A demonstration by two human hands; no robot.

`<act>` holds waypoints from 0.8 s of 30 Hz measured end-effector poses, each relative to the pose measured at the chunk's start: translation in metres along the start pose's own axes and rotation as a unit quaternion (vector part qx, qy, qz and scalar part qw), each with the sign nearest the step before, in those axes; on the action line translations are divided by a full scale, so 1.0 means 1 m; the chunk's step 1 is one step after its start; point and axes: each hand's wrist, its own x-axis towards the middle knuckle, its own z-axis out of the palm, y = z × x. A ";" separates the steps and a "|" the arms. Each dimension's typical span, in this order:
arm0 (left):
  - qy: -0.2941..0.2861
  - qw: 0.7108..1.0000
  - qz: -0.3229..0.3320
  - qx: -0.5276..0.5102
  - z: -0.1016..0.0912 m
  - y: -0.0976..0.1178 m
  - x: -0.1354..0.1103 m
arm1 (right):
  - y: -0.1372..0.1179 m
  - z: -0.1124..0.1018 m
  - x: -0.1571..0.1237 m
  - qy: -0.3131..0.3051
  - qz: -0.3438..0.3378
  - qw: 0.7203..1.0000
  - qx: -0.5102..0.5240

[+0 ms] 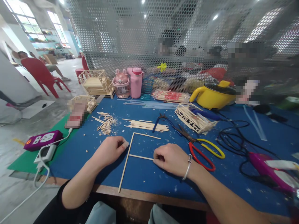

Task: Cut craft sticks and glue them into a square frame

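- Long, thin, pale wooden stick: straight, slender and plain, on the blue-topped bench; its long axis runs from the near edge, over whose brown border one end lies, toward the far edge, leaning slightly right.
- Upper short, pale wooden stick: meets the long stick's far end at a corner and points toward the right edge, slanting slightly nearer.
- Lower short, pale wooden stick: roughly parallel to the upper one, its left end just beside the long stick's middle; three sticks in all form an F-like outline.
- Right hand: thumb and forefinger pinch the lower stick's right end.
- Left hand: fingers curled, fingertips just beside the long stick; whether they grip anything cannot be told.
- Beyond the hands, toward the far edge: one heap of short wooden offcuts, one row of loose pale sticks, one pair of blue-handled metal pliers.
- Toward the right edge: one pair of scissors with one red and one yellow handle.
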 end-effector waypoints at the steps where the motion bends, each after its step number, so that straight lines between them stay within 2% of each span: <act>1: -0.004 1.000 -0.001 0.007 0.000 0.000 0.000 | 0.001 0.000 0.000 0.002 0.001 1.000 0.000; 7: -0.018 0.999 -0.013 0.039 0.000 0.000 -0.002 | 0.001 0.001 0.002 0.013 0.016 1.000 0.008; 24: -0.034 0.999 -0.028 0.024 0.001 0.003 -0.001 | -0.004 -0.001 0.003 0.006 0.029 0.999 0.030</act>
